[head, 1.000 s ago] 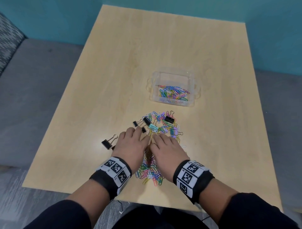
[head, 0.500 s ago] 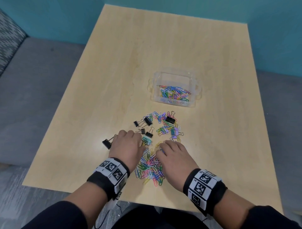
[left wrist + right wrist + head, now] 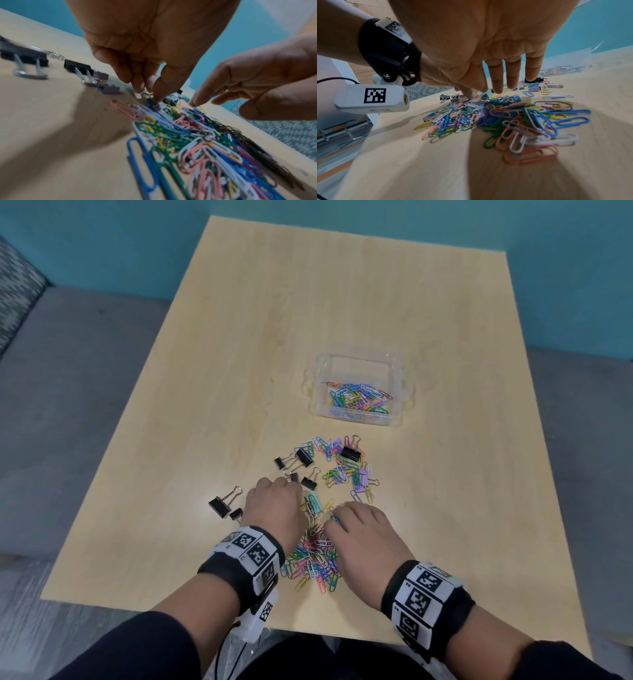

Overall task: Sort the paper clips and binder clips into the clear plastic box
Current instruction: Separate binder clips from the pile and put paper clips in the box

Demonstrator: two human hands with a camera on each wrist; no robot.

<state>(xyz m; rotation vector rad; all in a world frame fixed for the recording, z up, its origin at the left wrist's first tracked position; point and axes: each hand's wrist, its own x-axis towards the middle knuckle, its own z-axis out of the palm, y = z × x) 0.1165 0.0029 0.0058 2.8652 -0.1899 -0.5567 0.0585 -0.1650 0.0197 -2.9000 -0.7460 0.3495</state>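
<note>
A clear plastic box (image 3: 359,363) with coloured paper clips in it stands mid-table. A dense pile of coloured paper clips (image 3: 313,559) lies between my two hands near the front edge. More clips and pastel binder clips (image 3: 346,470) are scattered beyond it. Black binder clips lie at the left (image 3: 219,506), (image 3: 294,458) and in the scatter (image 3: 351,452). My left hand (image 3: 149,93) has its fingers curled, thumb and fingertips pinching a small clip at the pile's far end. My right hand (image 3: 505,83) reaches down with straight fingers onto the clips and holds nothing.
The wooden table (image 3: 239,371) is bare beyond and left of the box. Its front edge runs just under my wrists. A teal wall and grey seating surround it. The left wrist camera housing (image 3: 371,98) hangs close to the pile.
Both hands have drawn back toward the front edge and moved apart, and the raked pile of paper clips between them now shows. The box has not moved.
</note>
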